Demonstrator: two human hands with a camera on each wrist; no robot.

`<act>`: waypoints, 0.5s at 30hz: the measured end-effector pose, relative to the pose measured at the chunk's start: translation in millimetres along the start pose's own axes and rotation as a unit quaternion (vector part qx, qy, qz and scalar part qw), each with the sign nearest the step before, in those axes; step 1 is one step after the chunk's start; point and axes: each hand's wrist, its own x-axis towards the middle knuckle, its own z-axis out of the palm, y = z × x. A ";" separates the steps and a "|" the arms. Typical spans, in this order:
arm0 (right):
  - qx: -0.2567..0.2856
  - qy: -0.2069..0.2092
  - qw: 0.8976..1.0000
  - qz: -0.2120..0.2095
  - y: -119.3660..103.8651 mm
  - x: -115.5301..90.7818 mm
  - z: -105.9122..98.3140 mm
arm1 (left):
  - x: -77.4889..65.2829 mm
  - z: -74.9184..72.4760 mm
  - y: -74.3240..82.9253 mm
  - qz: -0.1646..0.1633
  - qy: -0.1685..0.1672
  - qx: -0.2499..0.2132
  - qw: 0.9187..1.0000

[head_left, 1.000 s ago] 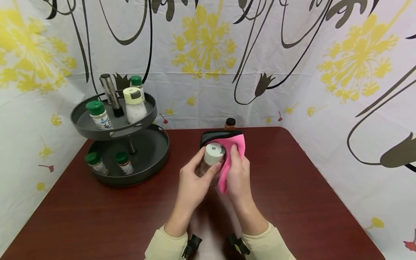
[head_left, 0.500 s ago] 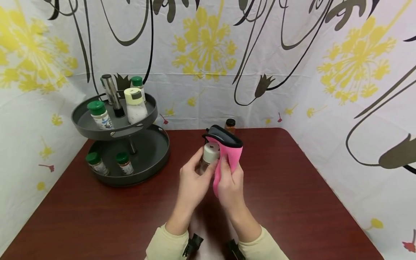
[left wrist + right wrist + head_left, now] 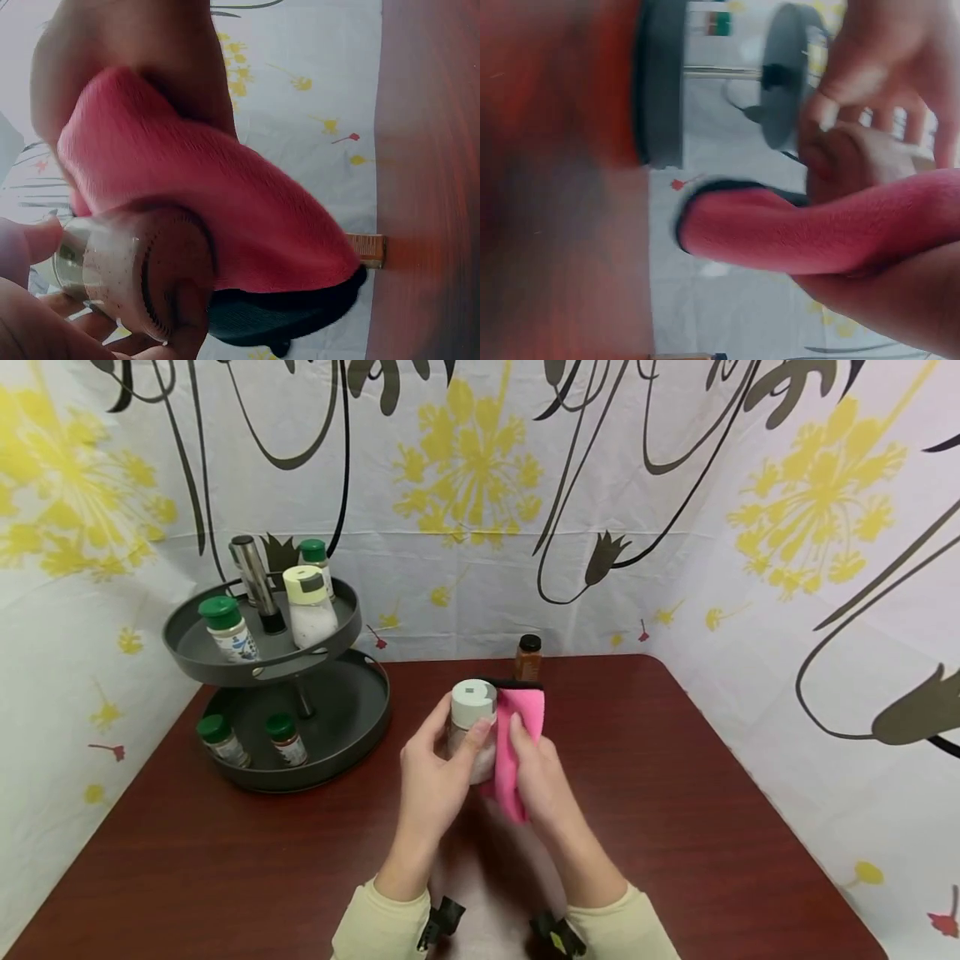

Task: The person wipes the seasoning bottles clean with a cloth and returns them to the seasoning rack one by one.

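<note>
My left hand (image 3: 431, 785) grips a clear glass shaker jar (image 3: 483, 762) by its sides, above the table. The jar has a pale grey-green lid and stands nearly upright. My right hand (image 3: 547, 777) holds a pink cloth (image 3: 508, 768) with a black edge, thumb on top, against the jar's right side. In the left wrist view the cloth (image 3: 210, 184) touches the jar (image 3: 120, 259) near its base, and a black panel shows beneath the pink. The right wrist view is blurred; there the cloth (image 3: 780, 232) covers part of the jar.
A two-tier dark grey stand is at the left. Its upper tray (image 3: 258, 672) bears green-capped spice jars, a metal cylinder (image 3: 255, 581) and a white shaker (image 3: 310, 610). Two green-capped jars sit on the lower tray (image 3: 337, 756). A black-capped spice bottle (image 3: 528, 662) stands at the table's back edge.
The jar has shifted slightly left and turned a little in my left hand. The cloth tipped forward, then swung back upright along the jar's right side with my right hand.
</note>
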 end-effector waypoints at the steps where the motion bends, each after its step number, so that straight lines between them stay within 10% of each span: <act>1: 0.028 -0.001 0.999 0.017 -3.9 2.3 -2.8 | -0.8 0.8 -0.3 0.000 -0.007 0.003 1.000; 9: 0.150 0.052 0.986 -0.044 -19.9 -3.6 -1.2 | -6.3 5.1 -5.3 -0.024 -0.060 0.044 0.997; 15: 0.103 0.063 0.981 -0.152 5.3 -25.3 21.6 | -2.0 -1.2 -3.0 -0.005 -0.024 0.041 0.999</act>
